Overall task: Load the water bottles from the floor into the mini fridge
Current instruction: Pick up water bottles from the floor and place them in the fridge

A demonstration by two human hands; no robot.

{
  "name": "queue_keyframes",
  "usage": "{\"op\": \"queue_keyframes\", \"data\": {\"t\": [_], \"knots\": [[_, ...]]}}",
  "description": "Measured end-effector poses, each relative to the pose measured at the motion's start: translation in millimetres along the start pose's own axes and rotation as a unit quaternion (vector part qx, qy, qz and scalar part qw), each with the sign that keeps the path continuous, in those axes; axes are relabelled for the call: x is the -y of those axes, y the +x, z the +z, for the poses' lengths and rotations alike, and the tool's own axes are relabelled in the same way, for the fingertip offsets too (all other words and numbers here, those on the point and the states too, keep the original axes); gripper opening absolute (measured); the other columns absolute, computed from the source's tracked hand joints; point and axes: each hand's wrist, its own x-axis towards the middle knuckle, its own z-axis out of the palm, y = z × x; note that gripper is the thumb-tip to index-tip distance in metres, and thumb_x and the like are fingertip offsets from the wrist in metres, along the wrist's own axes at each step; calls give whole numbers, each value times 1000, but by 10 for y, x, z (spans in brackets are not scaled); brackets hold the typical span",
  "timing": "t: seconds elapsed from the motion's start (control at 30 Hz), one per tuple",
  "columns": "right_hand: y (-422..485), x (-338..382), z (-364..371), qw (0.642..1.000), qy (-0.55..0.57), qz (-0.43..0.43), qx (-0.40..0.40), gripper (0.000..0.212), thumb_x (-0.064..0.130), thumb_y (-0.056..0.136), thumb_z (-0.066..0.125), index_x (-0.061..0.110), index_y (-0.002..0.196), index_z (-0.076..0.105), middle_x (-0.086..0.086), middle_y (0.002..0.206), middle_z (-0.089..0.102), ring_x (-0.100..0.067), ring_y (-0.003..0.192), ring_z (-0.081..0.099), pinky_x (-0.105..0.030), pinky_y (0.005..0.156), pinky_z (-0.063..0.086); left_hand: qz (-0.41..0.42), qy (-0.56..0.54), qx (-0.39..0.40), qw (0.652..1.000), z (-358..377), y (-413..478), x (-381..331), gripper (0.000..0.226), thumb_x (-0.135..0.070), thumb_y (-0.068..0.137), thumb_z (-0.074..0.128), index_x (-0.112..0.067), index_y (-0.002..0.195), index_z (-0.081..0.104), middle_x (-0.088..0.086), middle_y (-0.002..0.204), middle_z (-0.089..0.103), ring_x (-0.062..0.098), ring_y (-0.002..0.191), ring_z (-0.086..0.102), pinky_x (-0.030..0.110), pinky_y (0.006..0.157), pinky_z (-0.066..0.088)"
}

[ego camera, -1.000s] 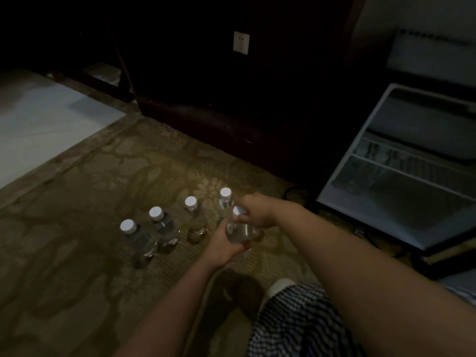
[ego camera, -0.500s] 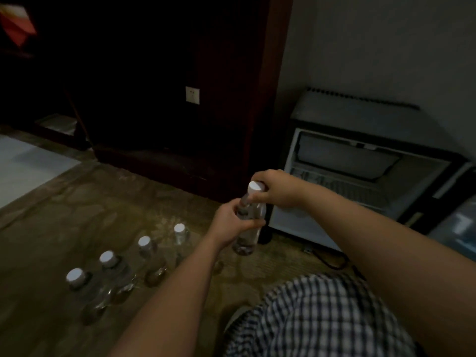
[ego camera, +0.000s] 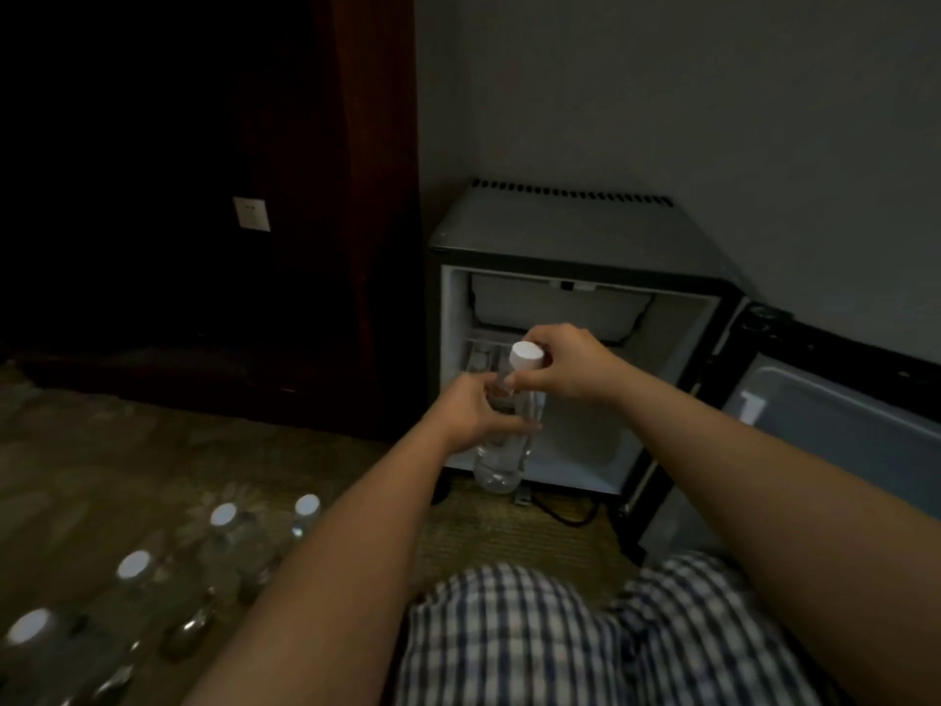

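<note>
**Lifted higher, carried closer**

Since half a second ago the clear plastic water bottle has come up and forward. It now hangs upright at the centre of view, directly in front of the open cavity of the small grey mini fridge, no longer low beside the row on the floor. Both hands have travelled with it.

The left hand wraps its fingers round the bottle's middle from 9 o'clock. The right hand curls its fingertips round the white screw cap from 3 o'clock. The bottle's base shows level with the fridge's lower edge, and the bottle is not yet inside.

The fridge stands at 1 o'clock against a plain grey wall. Its black-framed door is swung wide toward 3 o'clock, pale liner showing. A pale panel spans the top of the cavity. A black cable loops on the floor just under the fridge's front edge.

Four more clear bottles with white caps stand in a line on the patterned brown carpet, running between 7 and 8 o'clock — the one nearest the fridge sits just beside the left forearm.

A dark wooden cabinet fills 10 to 12 o'clock, with a white wall socket on it. Blue-and-white checked shorts cover 5 to 6 o'clock.
</note>
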Motion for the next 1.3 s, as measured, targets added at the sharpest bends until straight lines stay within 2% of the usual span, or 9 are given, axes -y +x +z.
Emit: {"op": "queue_keyframes", "data": {"t": [0.17,0.27,0.47,0.6,0.73,0.83,0.97,1.13,1.3], "knots": [[120,-380,39,1000,1,16,6,24,32,75,76,15,80,59,7,71,53,-5,64,49,-21,57,37,0,16,-15,1000,253,277,150,58,-31,62,84,-16,114,62,0,111,64,15,104,60,32,85,54],[192,-602,138,999,28,29,12,26,34,77,75,26,68,52,11,66,50,-1,60,47,-18,54,33,-13,0,-2,1000,344,456,315,61,-35,57,85,-17,111,63,1,109,67,17,103,63,39,88,55],[333,-1112,533,986,132,85,58,29,37,82,68,15,100,67,-4,95,68,-19,89,64,-37,81,52,-22,33,23,999,537,764,649,55,-30,62,84,-15,111,61,1,109,67,16,103,63,33,87,54],[413,-1384,781,981,152,107,61,22,36,86,63,20,101,61,2,93,63,-16,89,62,-39,79,53,-30,62,51,996,661,999,863,55,-30,63,84,-16,109,60,0,109,65,15,103,61,32,88,52],[475,-1584,912,979,168,116,25,15,30,87,64,23,99,59,7,90,62,-14,90,61,-40,82,53,-11,107,79,991,709,1205,955,50,-30,66,82,-16,108,59,-8,95,59,6,89,55,12,67,41],[591,-1791,1036,980,150,133,-4,19,30,84,67,21,100,61,4,92,64,-17,93,62,-40,82,53,-11,129,80,988,769,1415,1052,46,-32,67,81,-15,105,62,-10,87,58,8,85,55,12,60,36],[753,-1997,1191,979,102,175,-2,29,36,84,66,11,100,65,-4,92,66,-21,91,63,-33,75,49,-34,112,98,988,879,1621,1194,51,-29,73,77,-17,118,58,-6,104,59,5,97,51,19,78,39],[929,-2104,1364,970,115,214,5,39,35,87,62,15,120,58,-7,119,64,-24,111,58,-32,89,47,-84,82,89,989,977,1791,1416,65,-28,74,76,-14,130,47,6,128,57,21,118,54,31,98,45],[1137,-2168,1443,953,167,252,1,42,33,88,60,13,124,53,-11,126,59,-28,114,55,-28,86,41,-157,41,67,984,1061,1984,1495,50,-23,80,72,-8,124,53,4,124,57,19,118,53,12,79,38]]}}
